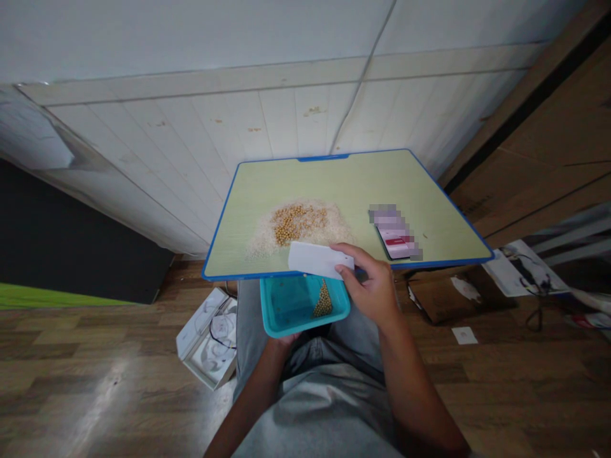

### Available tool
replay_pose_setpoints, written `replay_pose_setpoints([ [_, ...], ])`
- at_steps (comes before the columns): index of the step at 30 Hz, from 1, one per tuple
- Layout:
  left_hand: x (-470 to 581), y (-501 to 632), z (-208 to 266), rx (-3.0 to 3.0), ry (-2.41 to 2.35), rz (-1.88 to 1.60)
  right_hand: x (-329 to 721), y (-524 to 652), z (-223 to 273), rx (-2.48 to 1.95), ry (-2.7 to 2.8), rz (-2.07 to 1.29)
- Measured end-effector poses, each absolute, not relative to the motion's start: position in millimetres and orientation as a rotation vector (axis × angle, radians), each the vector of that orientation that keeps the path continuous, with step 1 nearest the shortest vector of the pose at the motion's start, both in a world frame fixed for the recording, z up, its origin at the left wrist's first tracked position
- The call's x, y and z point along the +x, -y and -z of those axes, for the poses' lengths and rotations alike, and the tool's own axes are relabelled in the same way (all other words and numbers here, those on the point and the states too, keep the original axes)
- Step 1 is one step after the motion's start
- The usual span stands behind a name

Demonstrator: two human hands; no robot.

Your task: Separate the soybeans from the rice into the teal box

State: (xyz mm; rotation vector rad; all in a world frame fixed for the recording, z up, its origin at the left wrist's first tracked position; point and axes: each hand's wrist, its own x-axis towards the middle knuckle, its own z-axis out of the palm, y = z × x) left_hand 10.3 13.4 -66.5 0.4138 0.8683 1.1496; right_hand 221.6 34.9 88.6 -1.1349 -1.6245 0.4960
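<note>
Grains are lying in a pale heap of white rice point(267, 236) on the small yellow-green desk with a blue rim point(334, 178), and a cluster of tan soybeans point(296, 224) is sitting on the middle of that heap. I am seeing the right hand point(375, 286) holding a flat white rectangular card point(319, 259) pinched between thumb and fingers, its grip narrow and closed on the card's right end. The card is resting at the near edge of the desk, just beside the near side of the grain heap. Directly below that edge I am seeing a teal rectangular plastic tray point(286, 308), with a small wedge-shaped pile of soybeans lying in its right part. The left hand point(282, 340) is sitting under the tray's near side, mostly hidden by it, so I cannot tell how its grip is set. A smartphone with a lit screen point(396, 236) is lying on the right part of the desk, well apart from the heap. An open white box holding a coiled cable point(210, 337) is lying on the wooden floor point(86, 381) to the left of the person's grey-clad legs.
</note>
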Motion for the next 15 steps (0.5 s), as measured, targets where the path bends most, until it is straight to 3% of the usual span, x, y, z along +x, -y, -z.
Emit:
replay_pose_setpoints([
  [4, 12.5, -14.7, 63.4, 0.218, -0.575, -1.184, 223.4, -32.2, -89.6, -1.1, 1.693, -0.53],
  [9, 14.9, -12.7, 47.2, 0.098, -0.595, -1.203, 217.9, -29.4, -78.0, -1.154, 1.532, -0.467],
  [15, 6.1, -9.4, 68.3, 0.134, -0.527, -1.17, 203.0, -27.9, -74.2, -1.328, 1.481, -0.439],
])
